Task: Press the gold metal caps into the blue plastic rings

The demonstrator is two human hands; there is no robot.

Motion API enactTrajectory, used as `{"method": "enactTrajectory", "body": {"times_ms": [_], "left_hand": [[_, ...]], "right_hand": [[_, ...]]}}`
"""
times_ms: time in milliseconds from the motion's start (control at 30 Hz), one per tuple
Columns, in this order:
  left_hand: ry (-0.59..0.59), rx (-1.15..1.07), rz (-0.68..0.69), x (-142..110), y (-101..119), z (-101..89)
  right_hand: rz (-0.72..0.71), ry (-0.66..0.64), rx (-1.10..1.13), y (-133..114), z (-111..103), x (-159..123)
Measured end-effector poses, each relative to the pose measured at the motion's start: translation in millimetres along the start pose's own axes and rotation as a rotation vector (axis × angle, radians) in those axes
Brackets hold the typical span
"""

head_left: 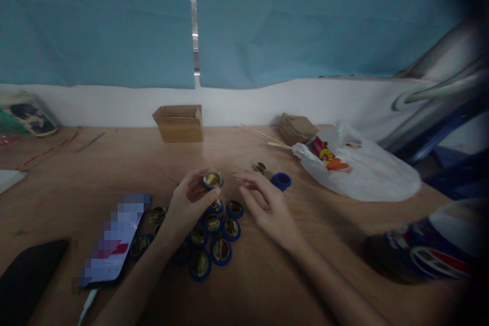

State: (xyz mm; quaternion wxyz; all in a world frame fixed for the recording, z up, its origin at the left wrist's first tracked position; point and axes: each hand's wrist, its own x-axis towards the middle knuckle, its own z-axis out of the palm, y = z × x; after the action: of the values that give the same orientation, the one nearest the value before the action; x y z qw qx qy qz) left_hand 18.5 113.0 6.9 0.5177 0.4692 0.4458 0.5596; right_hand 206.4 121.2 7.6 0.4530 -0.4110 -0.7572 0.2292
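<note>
My left hand [188,199] is closed on a round badge [213,180] with a gold back and a blue rim, held level between thumb and fingers. To its right, my right hand [263,198] has its fingers curved and apart, with nothing visible in them. Several similar badges [221,250] lie gold side up on the table [267,275] below and between my hands; some show a bar like a pin across the back. My left arm partly hides others. Beyond my right hand are a blue plastic ring [281,181] and a few small gold pieces [260,167].
A phone [114,244] with a cable and a black flat object [34,275] lie left. An open cardboard box [181,125] stands at the back. On the right are a brown bundle [296,129], thin sticks [263,135], a white plastic bag [367,168] and a dark bottle [420,249].
</note>
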Motion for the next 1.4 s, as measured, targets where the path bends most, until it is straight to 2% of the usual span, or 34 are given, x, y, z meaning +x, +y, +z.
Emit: {"method": "enactTrajectory", "body": {"times_ms": [100, 233, 367, 500, 600, 733, 1067, 1400], "left_hand": [[0.189, 0.138, 0.185, 8, 0, -9.0], [0.355, 0.124, 0.267, 17, -1, -17.4], [0.434, 0.035, 0.242, 22, 1, -22.6], [0.471, -0.052, 0.220, 26, 2, -28.0], [0.476, -0.066, 0.199, 29, 2, -31.1], [0.470, -0.078, 0.174, 29, 3, -33.7], [0.474, -0.127, 0.135, 28, 12, -36.8], [0.445, -0.165, 0.099, 27, 12, -35.1]], "right_hand": [[0.149, 0.042, -0.035, 7, -1, 2], [0.244, -0.148, -0.179, 15, 3, 15], [0.224, -0.370, -0.200, 30, 18, 47], [0.216, -0.619, -0.130, 53, 48, 86], [0.230, -0.721, -0.087, 65, 71, 104], [0.247, -0.742, -0.072, 71, 91, 110], [0.221, -0.807, -0.080, 71, 121, 120], [0.181, -0.820, -0.100, 78, 131, 128]]}}
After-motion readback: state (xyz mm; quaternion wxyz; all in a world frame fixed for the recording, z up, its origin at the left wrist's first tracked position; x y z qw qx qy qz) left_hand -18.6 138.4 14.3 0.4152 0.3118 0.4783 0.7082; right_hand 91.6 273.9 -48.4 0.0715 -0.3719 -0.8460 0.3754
